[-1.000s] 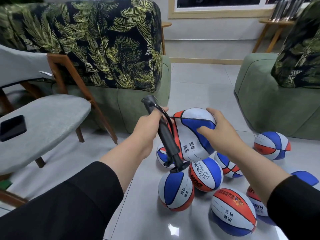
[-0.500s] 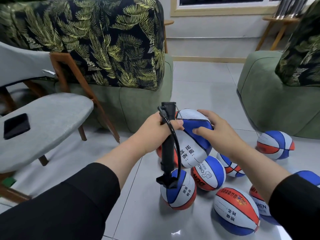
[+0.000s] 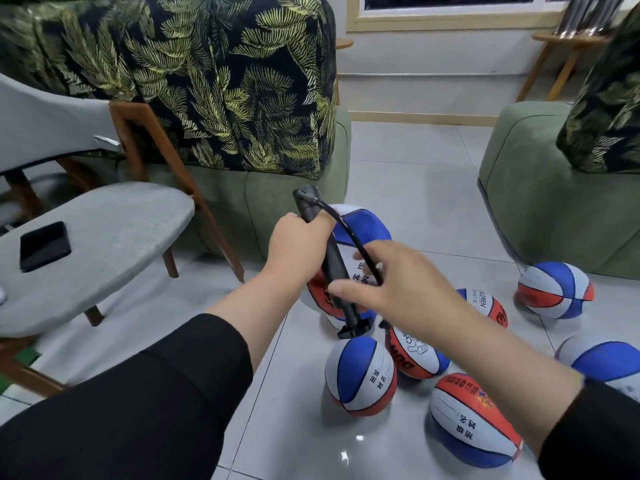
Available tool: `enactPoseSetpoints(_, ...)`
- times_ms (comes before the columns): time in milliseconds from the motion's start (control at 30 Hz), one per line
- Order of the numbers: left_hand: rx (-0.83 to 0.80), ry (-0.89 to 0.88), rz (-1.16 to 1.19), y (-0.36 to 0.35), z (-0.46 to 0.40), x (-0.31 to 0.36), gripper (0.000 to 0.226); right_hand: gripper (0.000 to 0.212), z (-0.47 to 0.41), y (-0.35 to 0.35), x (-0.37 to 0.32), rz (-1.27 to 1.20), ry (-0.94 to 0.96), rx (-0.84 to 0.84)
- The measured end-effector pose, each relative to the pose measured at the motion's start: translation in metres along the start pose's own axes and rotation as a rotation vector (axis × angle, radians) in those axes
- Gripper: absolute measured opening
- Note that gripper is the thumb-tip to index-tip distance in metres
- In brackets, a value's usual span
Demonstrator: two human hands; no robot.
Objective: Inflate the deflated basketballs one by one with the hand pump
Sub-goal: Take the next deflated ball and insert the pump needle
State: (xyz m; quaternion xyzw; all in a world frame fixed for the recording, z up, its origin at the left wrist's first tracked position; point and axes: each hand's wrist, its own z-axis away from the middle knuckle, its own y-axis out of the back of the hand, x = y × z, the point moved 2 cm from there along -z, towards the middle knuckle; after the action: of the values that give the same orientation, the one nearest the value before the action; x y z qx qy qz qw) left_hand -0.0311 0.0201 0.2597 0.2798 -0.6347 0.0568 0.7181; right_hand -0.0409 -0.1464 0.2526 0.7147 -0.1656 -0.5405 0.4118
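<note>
My left hand (image 3: 298, 244) grips the hand pump (image 3: 334, 265) w/ curled fingers; long axis near upright, T-handle end down-right. Right hand (image 3: 391, 282) pinches its hose (image 3: 349, 233).

Left grip (image 3: 300, 244) fisted, thumb up, forearm raised; right grip (image 3: 394, 285) reaching leftward, fingers half-curled; black sleeves.

Grey upholstered chair (image 3: 93, 237) with wooden legs at left, a dark phone (image 3: 44, 245) lying flat on its seat. Behind it, green sofa (image 3: 277, 199) draped in a leaf-print cover (image 3: 214, 81). Second green seat (image 3: 540, 188) at right; wooden side table (image 3: 568, 46) by the wall.
</note>
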Motion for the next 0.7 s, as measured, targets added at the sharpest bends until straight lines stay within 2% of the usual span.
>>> enactPoseSetpoints(67,0.001,0.034,0.009,-0.001,0.003,0.001,0.066,0.055,0.001,-0.01,-0.009,0.107,-0.029,0.016)
enactPoseSetpoints(200,-0.042,0.081,0.034,-0.003,0.007,0.004,0.057,0.036,0.002,-0.016,-0.025,0.197,-0.06,0.134)
enactPoseSetpoints(367,-0.12,0.077,0.061,-0.003,0.005,0.011,0.06,0.03,-0.004,-0.002,-0.021,0.152,-0.085,0.165)
enactPoseSetpoints(433,-0.142,0.081,0.04,-0.005,0.006,0.012,0.057,0.03,-0.007,0.004,-0.014,0.215,-0.062,0.177)
enactPoseSetpoints(600,-0.153,0.177,-0.021,-0.015,0.003,0.01,0.057,0.034,-0.005,-0.002,-0.006,0.201,-0.059,0.16)
enactPoseSetpoints(700,-0.179,0.135,-0.041,-0.015,0.001,0.009,0.06,0.032,-0.006,0.0,-0.005,0.201,-0.075,0.192)
